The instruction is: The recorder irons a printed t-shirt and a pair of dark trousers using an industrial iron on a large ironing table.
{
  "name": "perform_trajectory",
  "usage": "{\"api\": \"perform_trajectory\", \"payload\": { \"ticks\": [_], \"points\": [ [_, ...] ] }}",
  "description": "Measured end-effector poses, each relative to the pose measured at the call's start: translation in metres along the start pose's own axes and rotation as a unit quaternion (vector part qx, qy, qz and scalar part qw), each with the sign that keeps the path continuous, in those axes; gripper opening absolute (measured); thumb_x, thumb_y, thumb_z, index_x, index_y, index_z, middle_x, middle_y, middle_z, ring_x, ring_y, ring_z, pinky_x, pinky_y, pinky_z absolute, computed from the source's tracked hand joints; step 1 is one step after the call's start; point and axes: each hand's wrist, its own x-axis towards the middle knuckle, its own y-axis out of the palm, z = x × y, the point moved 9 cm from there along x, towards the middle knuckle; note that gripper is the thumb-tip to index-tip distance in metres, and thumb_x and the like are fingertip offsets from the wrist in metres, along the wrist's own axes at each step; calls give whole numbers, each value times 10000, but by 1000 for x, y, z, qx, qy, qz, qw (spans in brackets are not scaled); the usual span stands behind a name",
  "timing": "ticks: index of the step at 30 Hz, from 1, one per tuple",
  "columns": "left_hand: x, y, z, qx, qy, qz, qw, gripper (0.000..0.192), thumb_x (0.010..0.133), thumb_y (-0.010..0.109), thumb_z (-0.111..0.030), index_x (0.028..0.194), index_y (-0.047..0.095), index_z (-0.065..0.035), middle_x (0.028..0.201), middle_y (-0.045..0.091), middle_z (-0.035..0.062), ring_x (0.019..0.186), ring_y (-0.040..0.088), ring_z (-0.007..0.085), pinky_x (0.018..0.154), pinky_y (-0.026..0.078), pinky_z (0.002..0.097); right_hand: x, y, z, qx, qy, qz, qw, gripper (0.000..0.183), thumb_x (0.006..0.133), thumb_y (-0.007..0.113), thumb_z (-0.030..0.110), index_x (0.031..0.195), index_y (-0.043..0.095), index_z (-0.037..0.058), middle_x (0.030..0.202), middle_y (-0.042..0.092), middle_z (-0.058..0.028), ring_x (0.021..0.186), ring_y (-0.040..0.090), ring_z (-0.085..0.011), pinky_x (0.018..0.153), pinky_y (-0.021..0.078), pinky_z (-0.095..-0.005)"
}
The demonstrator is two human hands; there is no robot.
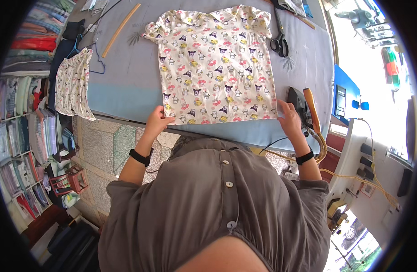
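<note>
A white short-sleeved collared shirt [215, 74] with a printed cartoon pattern lies spread flat on the ironing table, its collar at the far side. The lower left corner of its hem is pinched between the thumb and fingers of my left hand [157, 119]. Beside the lower right corner is my right hand [290, 117], thumb and fingers apart at the side edge; whether they touch the cloth is hard to tell. Just right of that hand stands an iron [299, 102] with an orange-brown handle [312, 108].
Black scissors [280, 44] lie right of the shirt, a wooden ruler [121, 30] to its left. A matching patterned garment [73, 85] hangs over the left edge near blue hangers [99, 63]. The iron's cord [322, 146] drops off the table's right side. Shelves of folded cloth [25, 122] stand left.
</note>
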Motion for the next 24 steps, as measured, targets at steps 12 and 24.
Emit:
{"api": "perform_trajectory", "payload": {
  "ticks": [12, 24],
  "points": [
    [2, -16, 35, -36, -60, 51, 996, 213, 914, 688, -188, 928, 629, 17, 702, 632, 24, 490, 569, 88, 405, 393, 215, 3, -78, -101, 42, 260, -20, 964, 340, 839, 688, 247, 1086, 609, 27, 762, 668, -170, 750, 657, -389, 710, 508, -478],
    [-12, 128, -128, 378, 474, 141, 782, 684, 835, 704, -360, 1431, 457, -133, 1533, 372, 116, 1427, 326, 322, 1139, 293, 465, 163, -38, 105, -94, 11, 14, 995, 244, 846, 574, 215, 989, 622, 24, 886, 693, -205, 857, 668, -403, 779, 520, -491]
  ]
}}
